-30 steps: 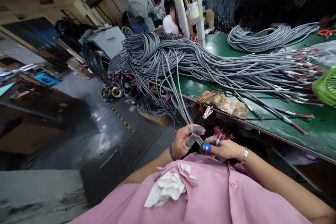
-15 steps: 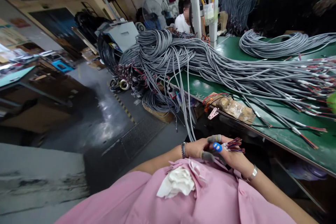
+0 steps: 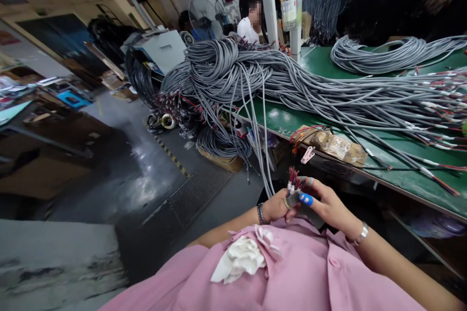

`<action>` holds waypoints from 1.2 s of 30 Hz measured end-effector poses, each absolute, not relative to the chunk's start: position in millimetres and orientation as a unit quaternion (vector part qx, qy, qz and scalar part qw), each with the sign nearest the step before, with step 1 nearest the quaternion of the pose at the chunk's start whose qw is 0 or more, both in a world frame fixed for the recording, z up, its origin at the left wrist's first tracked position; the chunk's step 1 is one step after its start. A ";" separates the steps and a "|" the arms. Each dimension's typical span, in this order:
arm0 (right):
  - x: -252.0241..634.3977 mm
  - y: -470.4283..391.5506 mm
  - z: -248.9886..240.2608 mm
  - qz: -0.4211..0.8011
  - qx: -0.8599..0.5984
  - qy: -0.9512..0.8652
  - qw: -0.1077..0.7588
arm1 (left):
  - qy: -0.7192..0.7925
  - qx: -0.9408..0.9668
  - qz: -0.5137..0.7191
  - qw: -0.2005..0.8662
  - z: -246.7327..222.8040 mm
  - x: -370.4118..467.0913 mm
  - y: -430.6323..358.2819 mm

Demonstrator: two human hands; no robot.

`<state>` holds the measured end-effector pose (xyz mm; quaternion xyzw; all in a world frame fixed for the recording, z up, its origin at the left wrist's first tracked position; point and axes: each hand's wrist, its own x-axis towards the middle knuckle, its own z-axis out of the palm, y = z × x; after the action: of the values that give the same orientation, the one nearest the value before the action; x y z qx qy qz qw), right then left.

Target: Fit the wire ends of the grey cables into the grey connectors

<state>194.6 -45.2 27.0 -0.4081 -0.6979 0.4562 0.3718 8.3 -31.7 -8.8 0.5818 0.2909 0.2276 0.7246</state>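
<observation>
A bundle of cable ends [image 3: 293,183], with white bands and reddish-purple wire tips pointing up, stands between my hands close to my body. My left hand [image 3: 279,206] is closed around its lower part, a grey cover on the thumb. My right hand [image 3: 328,204] curls against the bundle's right side, its index finger at the wires and its blue-wrapped thumb near my left thumb. My palms hide the lower part of the bundle. Grey cables [image 3: 260,150] hang from the table edge down behind my left hand.
Ahead, a green table [image 3: 277,119] carries a large heap of grey cables [image 3: 310,92] with stripped ends at right. A taped brown block [image 3: 339,148] and a pink clip [image 3: 308,154] sit at its edge. A person [image 3: 248,26] is beyond the white posts [image 3: 269,5].
The bundle has turned from pointing right to pointing up. My left hand now closes round its base, and my right hand has shifted slightly right. The view has swung a little.
</observation>
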 end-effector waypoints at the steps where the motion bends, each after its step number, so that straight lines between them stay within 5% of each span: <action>1: 193.5 -45.9 27.5 0.449 -0.417 -0.699 0.368 | 0.299 0.570 0.236 0.728 -10.6 6.0 -33.8; 12: 175.1 -33.1 33.9 0.540 -0.444 -0.612 0.372 | 0.308 0.540 0.168 0.765 9.0 8.8 -18.8; 22: 188.7 -30.9 29.8 0.584 -0.443 -0.560 0.386 | 0.361 0.512 0.248 0.739 0.1 9.5 -20.0; 30: 186.5 -24.9 31.0 0.448 -0.472 -0.634 0.419 | 0.289 0.586 0.173 0.737 -3.4 -1.5 -5.0; 36: 183.8 -24.6 29.1 0.454 -0.479 -0.636 0.401 | 0.282 0.555 0.187 0.760 -16.7 -12.0 -3.9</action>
<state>183.8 -24.6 29.1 -0.4788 -0.6355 0.4541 0.4009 -12.0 -3.9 -16.7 0.5546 0.2816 0.1865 0.7605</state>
